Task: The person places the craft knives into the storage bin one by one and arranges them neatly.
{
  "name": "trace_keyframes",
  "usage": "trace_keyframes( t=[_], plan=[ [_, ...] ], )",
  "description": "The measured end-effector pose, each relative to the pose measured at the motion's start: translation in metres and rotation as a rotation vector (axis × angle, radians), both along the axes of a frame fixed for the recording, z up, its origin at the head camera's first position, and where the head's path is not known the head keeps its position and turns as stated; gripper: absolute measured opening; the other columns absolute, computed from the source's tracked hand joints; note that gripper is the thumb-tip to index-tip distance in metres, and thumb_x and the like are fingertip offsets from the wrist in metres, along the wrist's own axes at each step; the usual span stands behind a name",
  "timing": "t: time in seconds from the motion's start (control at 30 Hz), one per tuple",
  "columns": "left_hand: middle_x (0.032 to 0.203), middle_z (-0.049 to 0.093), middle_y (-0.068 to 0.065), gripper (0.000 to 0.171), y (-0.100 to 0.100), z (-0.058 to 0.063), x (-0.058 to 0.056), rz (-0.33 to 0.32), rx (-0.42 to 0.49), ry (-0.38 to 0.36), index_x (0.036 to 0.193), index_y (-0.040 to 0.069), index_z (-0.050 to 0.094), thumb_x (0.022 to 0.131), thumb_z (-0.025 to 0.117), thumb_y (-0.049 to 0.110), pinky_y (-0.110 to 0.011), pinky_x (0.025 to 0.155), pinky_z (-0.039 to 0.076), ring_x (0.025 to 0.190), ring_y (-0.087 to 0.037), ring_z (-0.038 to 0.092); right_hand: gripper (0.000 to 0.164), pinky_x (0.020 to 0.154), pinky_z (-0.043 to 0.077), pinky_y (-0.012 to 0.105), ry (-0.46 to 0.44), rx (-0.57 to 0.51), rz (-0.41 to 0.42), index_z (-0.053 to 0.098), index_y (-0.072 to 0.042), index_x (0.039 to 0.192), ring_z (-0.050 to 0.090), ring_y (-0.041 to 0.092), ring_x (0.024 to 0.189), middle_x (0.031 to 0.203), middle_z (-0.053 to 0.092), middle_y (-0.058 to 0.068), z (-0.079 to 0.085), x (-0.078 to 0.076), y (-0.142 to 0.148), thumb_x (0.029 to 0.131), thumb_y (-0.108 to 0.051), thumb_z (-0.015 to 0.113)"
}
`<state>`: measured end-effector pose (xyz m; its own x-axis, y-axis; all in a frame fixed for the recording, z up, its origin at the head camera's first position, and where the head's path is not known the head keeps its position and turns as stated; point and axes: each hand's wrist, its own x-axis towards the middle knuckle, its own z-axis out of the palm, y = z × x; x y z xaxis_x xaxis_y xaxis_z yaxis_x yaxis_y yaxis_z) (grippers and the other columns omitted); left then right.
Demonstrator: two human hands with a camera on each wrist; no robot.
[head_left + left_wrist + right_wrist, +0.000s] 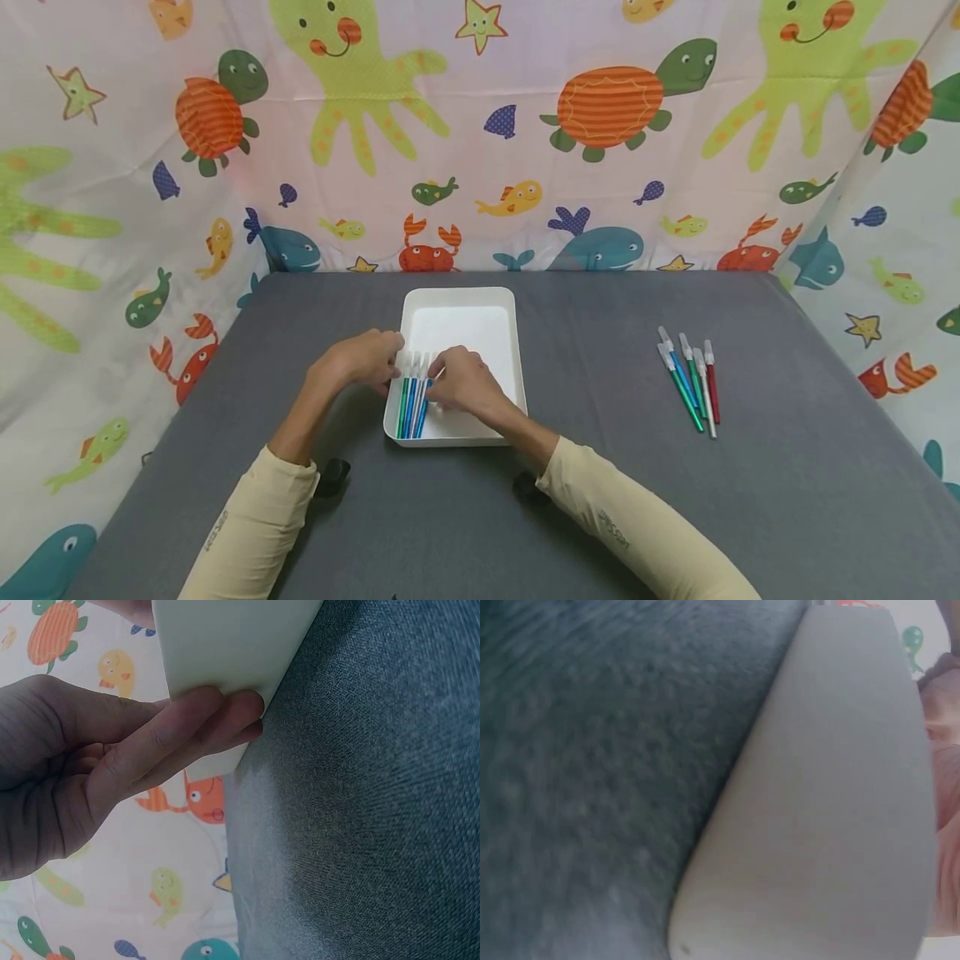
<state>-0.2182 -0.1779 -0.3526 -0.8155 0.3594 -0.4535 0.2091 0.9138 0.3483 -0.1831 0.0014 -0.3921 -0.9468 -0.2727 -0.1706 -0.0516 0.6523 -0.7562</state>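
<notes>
A white rectangular tray [480,321] lies on the grey table. My left hand [365,358] holds its left wall; in the left wrist view, fingertips [240,712] press on the outer side of the tray [225,645]. Slim, pen-like craft knives [407,408] with clear caps and green, blue and silver handles lie side by side along the tray's left inner side. Inside the tray, my right hand [465,383] pinches the rightmost blue craft knife [422,417] near its cap. In the right wrist view, the tray wall [817,795] hides the fingertips.
More capped craft knives [692,383], with green, blue, silver and red handles, lie loosely grouped on the table [600,358] to the right of the tray. A curtain [480,150] printed with sea animals hangs behind the table and along both sides.
</notes>
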Motion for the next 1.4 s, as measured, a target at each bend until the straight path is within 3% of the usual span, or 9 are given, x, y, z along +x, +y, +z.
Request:
trace_keyframes(
  t=[0.27,0.63,0.9,1.1,1.4],
  plan=[
    [0.116,0.069,-0.017,0.04,0.0,0.0,-0.002,0.005,-0.015,-0.007,0.137,-0.003,0.056,0.101,0.067,0.01,-0.036,0.086,0.063,0.093,-0.022,0.068,0.023,0.061,0.055,0.026,0.024,-0.069,0.022,0.075,0.001,0.111,0.072,0.019,0.066,0.092,0.075,0.012,0.016,0.005,0.029,0.09,-0.008,0.075],
    [0.115,0.069,-0.017,0.042,0.0,-0.001,0.0,-0.004,-0.042,0.009,0.14,-0.002,0.054,0.101,0.067,0.011,-0.034,0.084,0.063,0.091,-0.021,0.067,0.024,0.067,0.059,0.029,0.116,-0.111,-0.102,0.075,0.0,0.113,0.076,0.021,0.071,0.095,0.074,0.014,0.039,0.011,0.084,0.092,-0.01,0.07],
    [0.117,0.069,-0.018,0.042,0.0,-0.001,0.0,-0.012,-0.028,0.019,0.14,-0.002,0.054,0.102,0.066,0.011,-0.035,0.085,0.063,0.092,-0.022,0.067,0.026,0.075,0.061,0.033,0.154,-0.067,-0.179,0.073,0.0,0.12,0.077,0.031,0.086,0.108,0.074,0.02,0.048,0.01,0.135,0.097,-0.013,0.07],
    [0.116,0.069,-0.017,0.042,0.0,-0.001,0.0,-0.017,-0.024,0.017,0.14,-0.002,0.054,0.102,0.066,0.011,-0.035,0.085,0.063,0.092,-0.021,0.067,0.031,0.076,0.06,0.025,0.151,-0.031,-0.235,0.071,0.003,0.122,0.074,0.021,0.085,0.112,0.073,0.022,0.054,0.006,0.185,0.098,-0.016,0.068],
    [0.116,0.068,-0.017,0.043,0.001,0.001,0.001,-0.012,-0.03,0.001,0.14,-0.002,0.054,0.102,0.067,0.012,-0.035,0.085,0.063,0.092,-0.022,0.067,0.039,0.072,0.063,0.025,0.094,0.044,-0.282,0.065,0.011,0.125,0.076,0.018,0.083,0.119,0.07,0.032,0.052,0.003,0.256,0.1,-0.019,0.068]
  ],
)
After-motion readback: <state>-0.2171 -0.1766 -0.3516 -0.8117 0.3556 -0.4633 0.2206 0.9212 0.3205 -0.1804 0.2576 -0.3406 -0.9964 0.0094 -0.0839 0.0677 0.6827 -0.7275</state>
